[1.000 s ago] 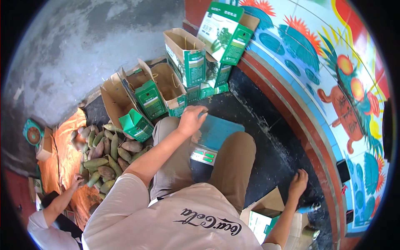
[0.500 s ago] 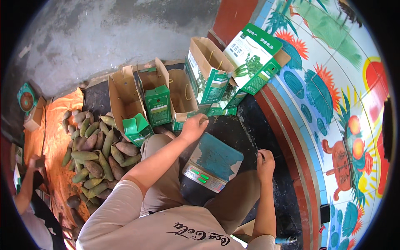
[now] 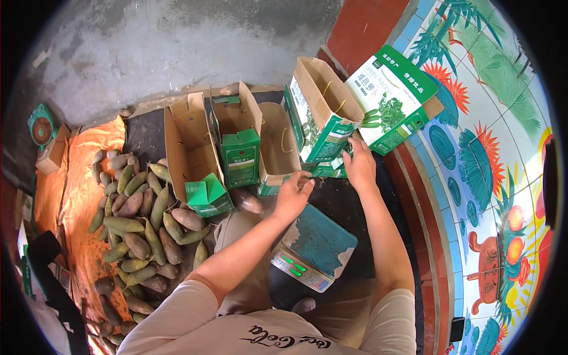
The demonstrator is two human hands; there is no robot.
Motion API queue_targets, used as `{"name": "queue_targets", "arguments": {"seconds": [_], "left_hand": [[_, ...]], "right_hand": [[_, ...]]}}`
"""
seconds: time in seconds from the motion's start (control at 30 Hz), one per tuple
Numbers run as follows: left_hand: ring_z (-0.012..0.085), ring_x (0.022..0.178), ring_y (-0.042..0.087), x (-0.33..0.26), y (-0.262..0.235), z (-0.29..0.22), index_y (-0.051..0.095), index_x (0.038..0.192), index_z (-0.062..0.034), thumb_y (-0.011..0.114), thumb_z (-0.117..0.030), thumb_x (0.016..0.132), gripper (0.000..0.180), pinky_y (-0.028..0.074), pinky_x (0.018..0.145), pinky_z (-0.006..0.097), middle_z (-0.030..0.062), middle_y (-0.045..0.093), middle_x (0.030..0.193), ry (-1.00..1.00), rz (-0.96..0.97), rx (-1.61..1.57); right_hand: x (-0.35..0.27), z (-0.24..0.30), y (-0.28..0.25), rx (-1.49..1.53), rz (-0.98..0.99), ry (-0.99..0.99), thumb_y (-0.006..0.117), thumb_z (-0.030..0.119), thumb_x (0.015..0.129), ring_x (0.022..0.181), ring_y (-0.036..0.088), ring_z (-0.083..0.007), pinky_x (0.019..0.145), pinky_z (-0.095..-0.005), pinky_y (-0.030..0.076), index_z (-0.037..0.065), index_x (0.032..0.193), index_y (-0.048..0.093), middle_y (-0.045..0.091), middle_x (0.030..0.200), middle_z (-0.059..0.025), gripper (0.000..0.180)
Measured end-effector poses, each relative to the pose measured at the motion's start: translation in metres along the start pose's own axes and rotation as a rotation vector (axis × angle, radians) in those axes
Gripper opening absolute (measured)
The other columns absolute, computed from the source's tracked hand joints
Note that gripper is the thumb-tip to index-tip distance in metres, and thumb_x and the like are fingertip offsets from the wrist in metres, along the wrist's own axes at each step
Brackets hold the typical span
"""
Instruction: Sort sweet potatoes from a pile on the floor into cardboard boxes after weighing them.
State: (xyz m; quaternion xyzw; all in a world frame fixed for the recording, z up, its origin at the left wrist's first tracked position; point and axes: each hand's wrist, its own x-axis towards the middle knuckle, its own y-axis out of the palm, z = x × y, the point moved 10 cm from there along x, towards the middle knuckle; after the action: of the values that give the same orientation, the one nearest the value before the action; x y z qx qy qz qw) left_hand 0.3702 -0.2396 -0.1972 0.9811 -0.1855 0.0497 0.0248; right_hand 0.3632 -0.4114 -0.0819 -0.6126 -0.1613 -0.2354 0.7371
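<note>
While over the scale, left hand loosely open; right hand seemingly gripping carton.

matt brown cardboard boxes with glossy green print, rough grey concrete floor, chipped teal scale platform.

left hand forward, fingers curled | right hand outstretched, palm down

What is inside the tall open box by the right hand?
The box shows bare brown walls and two yellowish cord handles inside. Its bottom is out of sight, so contents there cannot be seen. The right hand rests at its lower edge.
</note>
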Motion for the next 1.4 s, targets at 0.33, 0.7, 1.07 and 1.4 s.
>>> {"name": "queue_targets", "arguments": {"seconds": [0.33, 0.7, 1.07, 1.4], "left_hand": [[0.0148, 0.086, 0.060, 0.012, -0.013, 0.012, 0.055, 0.107, 0.0007, 0.056, -0.015, 0.090, 0.023, 0.046, 0.080, 0.027, 0.0102, 0.065, 0.091, -0.058, -0.019, -0.099], [0.0183, 0.085, 0.062, 0.021, -0.018, 0.017, 0.057, 0.103, 0.0010, 0.058, -0.017, 0.088, 0.023, 0.047, 0.079, 0.029, 0.0117, 0.066, 0.089, -0.040, -0.082, -0.086], [0.0197, 0.100, 0.057, 0.021, -0.032, 0.029, 0.052, 0.115, -0.0009, 0.057, -0.017, 0.090, 0.030, 0.044, 0.088, 0.030, 0.0131, 0.060, 0.108, -0.069, -0.159, -0.087], [0.0363, 0.110, 0.049, 0.007, -0.009, 0.035, 0.047, 0.121, -0.0019, 0.061, -0.032, 0.082, 0.051, 0.041, 0.094, 0.042, 0.0221, 0.051, 0.117, 0.003, -0.164, 0.378]], "right_hand": [[0.081, 0.013, 0.056, -0.282, 0.040, 0.040, 0.075, 0.023, 0.069, 0.100, 0.055, -0.0296, 0.093, -0.0417, 0.039, 0.006, 0.115, 0.057, 0.060, 0.099, -0.0123, 0.052], [0.033, -0.006, 0.028, -0.138, 0.089, 0.075, 0.063, 0.021, 0.077, 0.092, 0.059, -0.0320, 0.082, -0.0425, 0.045, 0.003, 0.092, 0.064, 0.064, 0.094, -0.0159, 0.023], [-0.195, 0.001, -0.082, -0.106, 0.109, -0.013, 0.064, 0.010, 0.073, 0.073, 0.049, -0.0345, 0.067, -0.0422, 0.036, 0.002, 0.072, 0.053, 0.050, 0.072, -0.0142, 0.014], [-0.277, 0.008, -0.087, -0.034, 0.308, -0.151, 0.070, 0.009, 0.064, 0.077, 0.053, -0.0290, 0.079, -0.0413, 0.039, 0.007, 0.074, 0.059, 0.053, 0.072, -0.0082, 0.015]]}}
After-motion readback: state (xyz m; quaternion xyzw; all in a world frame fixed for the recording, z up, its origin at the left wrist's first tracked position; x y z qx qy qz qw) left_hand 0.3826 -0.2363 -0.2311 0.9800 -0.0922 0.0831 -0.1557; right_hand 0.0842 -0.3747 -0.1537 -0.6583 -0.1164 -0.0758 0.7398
